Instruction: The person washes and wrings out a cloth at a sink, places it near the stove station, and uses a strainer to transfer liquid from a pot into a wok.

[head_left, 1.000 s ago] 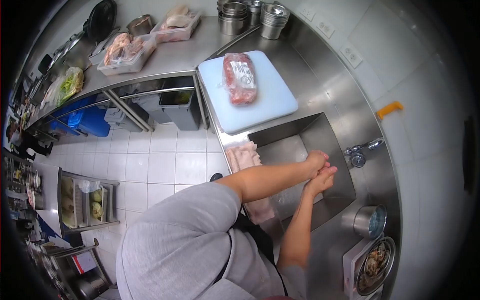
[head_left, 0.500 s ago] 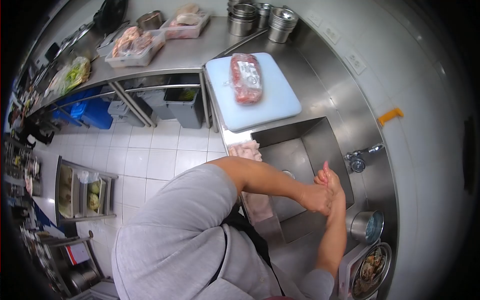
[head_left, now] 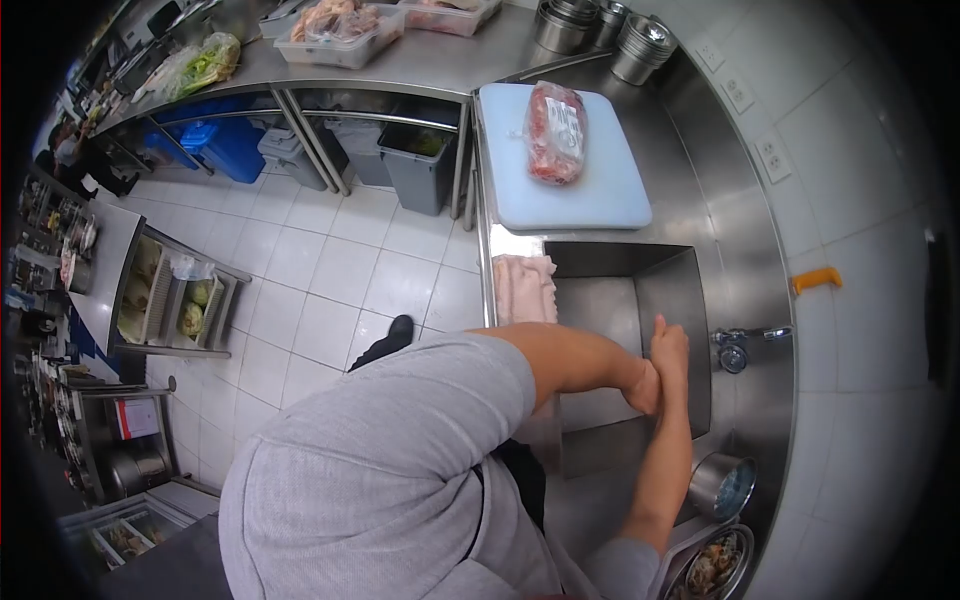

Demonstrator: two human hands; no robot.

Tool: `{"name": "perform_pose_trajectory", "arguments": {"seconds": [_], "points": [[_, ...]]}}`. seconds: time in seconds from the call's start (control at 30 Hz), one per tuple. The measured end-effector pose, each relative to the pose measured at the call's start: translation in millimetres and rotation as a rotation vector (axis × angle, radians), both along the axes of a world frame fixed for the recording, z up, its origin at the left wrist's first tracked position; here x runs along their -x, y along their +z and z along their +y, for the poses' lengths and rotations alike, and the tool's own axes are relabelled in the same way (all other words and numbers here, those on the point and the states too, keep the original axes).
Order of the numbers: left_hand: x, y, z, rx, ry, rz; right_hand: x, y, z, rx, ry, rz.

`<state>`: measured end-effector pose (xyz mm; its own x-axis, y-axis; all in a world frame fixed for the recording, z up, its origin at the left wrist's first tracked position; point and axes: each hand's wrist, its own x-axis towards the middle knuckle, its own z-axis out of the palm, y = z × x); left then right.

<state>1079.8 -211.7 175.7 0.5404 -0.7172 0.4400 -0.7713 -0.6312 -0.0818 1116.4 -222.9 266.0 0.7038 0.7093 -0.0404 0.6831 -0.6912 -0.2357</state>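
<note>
Above the steel sink (head_left: 600, 310), my left hand (head_left: 642, 385) is wrapped round my right wrist. My right hand (head_left: 671, 350) is a loose fist with the thumb sticking out, and I see nothing in it. A pinkish cloth (head_left: 525, 288) hangs over the sink's near edge, left of my hands. Beyond the basin lies a pale blue cutting board (head_left: 615, 190), with a plastic-wrapped piece of red meat (head_left: 556, 140) on it. The faucet (head_left: 733, 350) is to the right of my hands.
A steel pot (head_left: 708, 485) and a bowl of food scraps (head_left: 715, 565) stand at the lower right. Stacked steel containers (head_left: 640, 50) are at the back. Meat tubs (head_left: 340, 50) and bagged greens (head_left: 205, 65) lie on the left counter. A person (head_left: 85, 160) is far left.
My left hand has slid from my right hand down to the wrist. The view has shifted, and a dark shoe now shows on the floor.
</note>
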Motion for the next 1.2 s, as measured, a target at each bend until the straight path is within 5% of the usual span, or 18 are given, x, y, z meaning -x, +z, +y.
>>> {"name": "perform_pose_trajectory", "arguments": {"seconds": [0.2, 0.37, 0.4, 0.5, 0.57, 0.63, 0.7, 0.77, 0.87, 0.93, 1.03, 1.2], "points": [[-22, -31, -12, -0.074, 0.054, 0.323, 12, -2, 11, 0.156, -0.070, -0.134], [42, 57, 26, -0.251, 0.090, 0.191, 44, 44, 19, 0.100, 0.141, -0.436], [67, 82, 44, -0.192, 0.129, 0.136, 47, 56, 21, -0.005, 0.125, -0.285], [160, 124, 93, 0.235, 0.262, 0.019, 52, 83, 14, -0.194, 0.091, 0.089], [221, 120, 121, 0.571, 0.412, -0.075, 24, 52, -4, -0.361, 0.085, 0.314], [292, 96, 146, 1.007, 0.541, -0.247, 77, 65, -3, -0.385, -0.004, 0.456], [383, 69, 166, 1.488, 1.008, -0.012, 148, 59, 22, -0.419, 0.094, 0.658], [474, 3, 184, 2.232, 1.263, -0.029, 218, 38, 52, -0.397, 0.183, 0.860], [616, -40, 171, 2.937, 1.231, -0.559, 346, -43, 110, -0.138, 0.442, 1.044], [677, -23, 143, 3.057, 1.163, -0.660, 450, -72, 128, 0.119, 0.705, 1.053], [731, -14, 113, 2.972, 0.877, -0.742, 586, -76, 125, 0.073, 0.897, 1.172], [802, 23, 69, 2.575, 1.213, -0.758, 687, -100, 142, 0.172, 1.178, 1.344]]}}
